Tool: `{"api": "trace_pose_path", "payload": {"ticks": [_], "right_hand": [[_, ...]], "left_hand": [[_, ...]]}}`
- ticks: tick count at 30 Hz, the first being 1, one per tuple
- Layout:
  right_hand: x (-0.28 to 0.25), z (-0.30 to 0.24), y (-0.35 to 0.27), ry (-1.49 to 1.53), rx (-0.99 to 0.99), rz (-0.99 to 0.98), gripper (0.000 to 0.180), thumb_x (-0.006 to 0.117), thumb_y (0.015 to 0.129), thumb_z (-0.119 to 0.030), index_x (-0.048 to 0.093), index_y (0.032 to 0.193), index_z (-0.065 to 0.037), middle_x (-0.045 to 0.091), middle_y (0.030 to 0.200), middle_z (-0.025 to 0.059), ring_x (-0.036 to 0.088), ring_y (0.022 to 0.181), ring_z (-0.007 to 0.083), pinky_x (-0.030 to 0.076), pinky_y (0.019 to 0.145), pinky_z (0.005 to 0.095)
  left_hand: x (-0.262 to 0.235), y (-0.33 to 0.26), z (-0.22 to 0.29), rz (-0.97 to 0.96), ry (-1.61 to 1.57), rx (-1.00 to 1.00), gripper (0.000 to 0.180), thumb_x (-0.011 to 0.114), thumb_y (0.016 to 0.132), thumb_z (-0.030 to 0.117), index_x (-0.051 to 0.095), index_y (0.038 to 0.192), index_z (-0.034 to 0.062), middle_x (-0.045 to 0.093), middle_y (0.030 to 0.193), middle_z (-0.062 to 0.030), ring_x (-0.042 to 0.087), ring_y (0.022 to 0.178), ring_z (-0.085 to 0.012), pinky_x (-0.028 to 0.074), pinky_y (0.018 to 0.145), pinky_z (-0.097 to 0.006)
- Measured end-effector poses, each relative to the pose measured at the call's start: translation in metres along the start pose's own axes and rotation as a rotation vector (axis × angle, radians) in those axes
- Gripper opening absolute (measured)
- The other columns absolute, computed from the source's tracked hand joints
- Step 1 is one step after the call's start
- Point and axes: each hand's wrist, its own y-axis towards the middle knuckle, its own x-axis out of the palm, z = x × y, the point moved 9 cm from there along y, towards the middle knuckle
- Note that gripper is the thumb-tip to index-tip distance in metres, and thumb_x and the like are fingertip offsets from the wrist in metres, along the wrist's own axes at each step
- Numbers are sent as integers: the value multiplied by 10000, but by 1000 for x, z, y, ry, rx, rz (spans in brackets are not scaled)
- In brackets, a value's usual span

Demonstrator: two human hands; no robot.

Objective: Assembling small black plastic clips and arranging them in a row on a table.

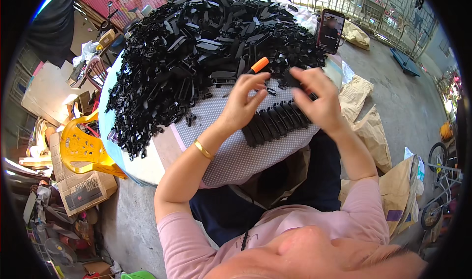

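My left hand (245,101) hovers over the near part of the table, its thumb and fingers apart. Just beyond its knuckles is a tool with an orange end (259,65) and a black shaft; its lower end is hidden behind the hand, so I cannot tell whether the hand touches it. My right hand (322,99) is curled, with a small dark plastic piece (292,79) seemingly between thumb and fingers. Below and between the hands, black ribbed plastic parts (275,123) stand side by side in a row. A large heap of black plastic pieces (196,43) spreads beyond both hands.
The round table (226,161) has a patterned cover. A phone (331,31) stands upright at its far right. Brown paper sacks (368,136) lie on the right. A yellow plastic chair (83,146) and a cardboard box (81,185) stand on the left; a bicycle (437,190) is at far right.
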Motion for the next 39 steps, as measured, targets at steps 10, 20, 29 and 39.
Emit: {"api": "trace_pose_path", "payload": {"ticks": [10,20,29,39], "right_hand": [[-55,155,-46,-284,522,-259,343,690,693,-143,649,1017,-36,636,837,103,578,689,184,471,664,293],[-34,145,-50,-214,337,-198,169,598,820,-147,661,909,-18,626,877,131,602,750,270,466,687,303],[-20,27,-10,231,238,-127,154,542,842,-21,626,966,10,617,938,91,578,819,157,454,727,249],[26,-208,22,489,-438,-358,158,562,665,-137,607,674,15,592,685,122,599,639,245,475,523,376]], "left_hand": [[-75,16,-36,207,1125,61,272,638,751,89,620,1019,51,571,994,-107,520,951,-297,473,793,-374],[-86,6,-33,270,1070,-129,225,662,754,155,616,944,43,600,975,-102,575,923,-281,471,755,-367],[-94,2,-32,355,930,-163,333,694,717,129,575,1012,32,589,987,-142,580,910,-318,475,776,-365],[-97,-1,-32,416,940,-124,285,661,749,89,581,1021,58,518,970,-146,567,857,-316,476,745,-362]]}}
